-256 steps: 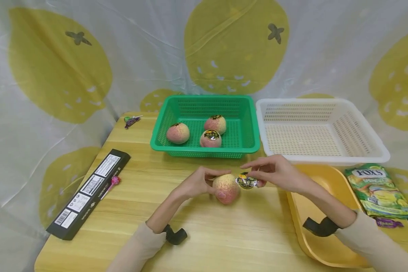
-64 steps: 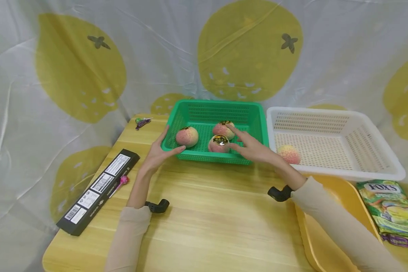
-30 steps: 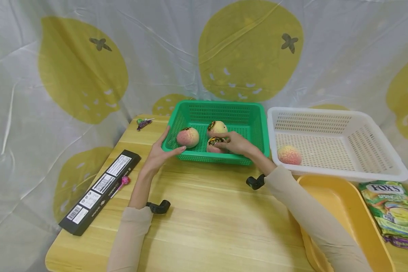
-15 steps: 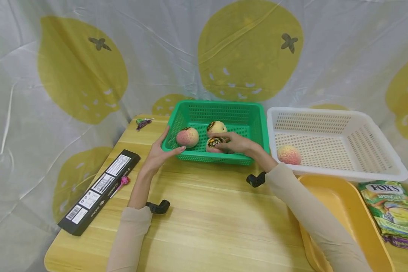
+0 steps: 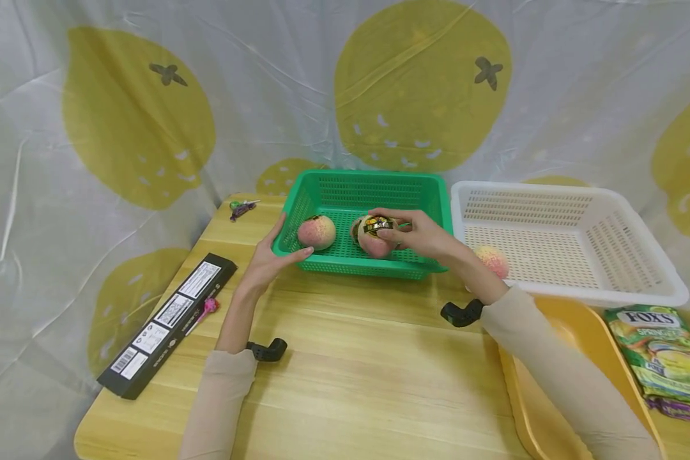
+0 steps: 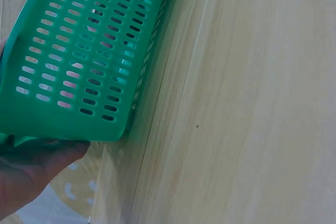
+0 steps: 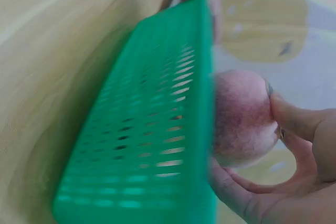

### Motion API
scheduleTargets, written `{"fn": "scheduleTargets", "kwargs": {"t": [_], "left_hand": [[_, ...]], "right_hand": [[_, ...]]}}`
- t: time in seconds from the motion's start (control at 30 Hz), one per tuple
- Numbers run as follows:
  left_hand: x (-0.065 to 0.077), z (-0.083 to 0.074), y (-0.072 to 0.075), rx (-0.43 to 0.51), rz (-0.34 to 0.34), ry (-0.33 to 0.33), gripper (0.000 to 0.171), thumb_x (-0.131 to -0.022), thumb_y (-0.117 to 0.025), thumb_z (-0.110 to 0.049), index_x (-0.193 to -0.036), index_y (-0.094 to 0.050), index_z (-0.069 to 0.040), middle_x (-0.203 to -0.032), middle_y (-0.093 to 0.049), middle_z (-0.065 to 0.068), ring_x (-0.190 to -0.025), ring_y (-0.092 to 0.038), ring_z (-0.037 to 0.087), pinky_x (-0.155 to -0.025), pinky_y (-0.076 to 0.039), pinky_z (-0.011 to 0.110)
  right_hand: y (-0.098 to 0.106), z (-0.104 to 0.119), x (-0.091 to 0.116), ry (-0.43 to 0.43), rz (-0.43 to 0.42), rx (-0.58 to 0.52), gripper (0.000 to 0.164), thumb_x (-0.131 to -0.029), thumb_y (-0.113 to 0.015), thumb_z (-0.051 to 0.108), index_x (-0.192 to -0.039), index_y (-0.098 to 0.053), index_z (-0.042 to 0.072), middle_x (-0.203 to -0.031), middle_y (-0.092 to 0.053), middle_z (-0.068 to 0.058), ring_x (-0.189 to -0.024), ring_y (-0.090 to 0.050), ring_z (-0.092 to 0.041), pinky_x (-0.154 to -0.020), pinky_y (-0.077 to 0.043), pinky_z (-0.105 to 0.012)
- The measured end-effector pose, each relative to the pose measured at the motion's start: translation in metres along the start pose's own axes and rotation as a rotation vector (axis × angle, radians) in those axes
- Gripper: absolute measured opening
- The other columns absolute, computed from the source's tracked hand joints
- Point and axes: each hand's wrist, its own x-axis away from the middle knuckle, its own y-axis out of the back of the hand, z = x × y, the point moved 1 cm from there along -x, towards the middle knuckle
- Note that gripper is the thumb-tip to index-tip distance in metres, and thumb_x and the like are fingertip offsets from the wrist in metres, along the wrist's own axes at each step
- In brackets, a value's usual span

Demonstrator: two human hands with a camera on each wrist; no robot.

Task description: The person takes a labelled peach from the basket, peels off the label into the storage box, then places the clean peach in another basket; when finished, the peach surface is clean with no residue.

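Note:
In the head view, my right hand pinches a peach with a black-and-gold label on top. That peach is lifted near the front wall of the green basket; the right wrist view shows thumb and fingers about the peach. Another peach is mostly hidden behind it, and a third peach lies at the basket's left. My left hand rests on the basket's front left corner, thumb stretched along the front rim. A peach with no label visible sits in the white basket.
A yellow tray lies under my right forearm, beside a green FOX'S candy bag and a purple wrapped candy. On the left are a long black box, a pink lollipop and small candies.
Earlier, both hands worked at a peach and its label over the table; a peach then appeared in the white basket. Since half a second ago, my right hand has raised a labelled peach; the left stays.

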Motion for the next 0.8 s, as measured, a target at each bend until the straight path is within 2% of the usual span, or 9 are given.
{"fn": "scheduleTargets", "kwargs": {"t": [0.13,0.33,0.43,0.6,0.8], "left_hand": [[0.0,-0.001,-0.001,0.005,0.01,-0.003,0.106,-0.088,-0.083,-0.037,-0.165,-0.011,-0.041,-0.175,-0.011,-0.002,-0.163,-0.007,0.026,-0.129,-0.023,0.055],[0.001,-0.001,0.0,0.017,0.008,-0.004,0.105,-0.089,-0.083,-0.035,-0.165,-0.01,-0.04,-0.175,-0.01,-0.003,-0.163,-0.008,0.026,-0.129,-0.024,0.055],[0.001,-0.002,0.001,0.015,0.004,0.001,0.105,-0.089,-0.083,-0.036,-0.165,-0.01,-0.041,-0.175,-0.008,-0.005,-0.163,-0.005,0.024,-0.129,-0.022,0.055],[0.002,-0.003,0.002,-0.004,-0.003,0.008,0.106,-0.088,-0.083,-0.039,-0.165,-0.011,-0.042,-0.175,-0.008,-0.006,-0.163,-0.003,0.024,-0.129,-0.02,0.056],[0.002,-0.004,0.0,-0.001,0.003,0.004,0.107,-0.088,-0.083,-0.038,-0.165,-0.01,-0.04,-0.175,-0.009,-0.003,-0.163,-0.004,0.025,-0.13,-0.02,0.056]], "right_hand": [[0.005,0.017,0.033,0.043,0.004,-0.041,0.053,-0.105,-0.064,0.027,-0.156,-0.049,0.03,-0.154,-0.053,-0.006,-0.126,-0.063,-0.031,-0.101,-0.056,-0.053],[-0.011,0.025,0.079,0.054,0.026,0.017,0.052,-0.101,-0.069,0.032,-0.151,-0.054,0.037,-0.149,-0.059,0.003,-0.122,-0.065,-0.023,-0.099,-0.054,-0.037],[-0.027,0.014,0.092,0.07,0.07,0.04,0.051,-0.1,-0.07,0.031,-0.149,-0.057,0.034,-0.144,-0.065,0.002,-0.121,-0.067,-0.022,-0.098,-0.054,-0.031],[-0.049,-0.021,0.1,0.048,0.126,0.064,0.049,-0.1,-0.07,0.028,-0.148,-0.059,0.027,-0.143,-0.065,-0.001,-0.125,-0.064,-0.026,-0.097,-0.054,-0.031],[-0.061,-0.052,0.1,-0.012,0.123,-0.005,0.049,-0.101,-0.069,0.02,-0.148,-0.059,0.013,-0.141,-0.065,-0.017,-0.118,-0.068,-0.032,-0.088,-0.056,-0.026]]}}
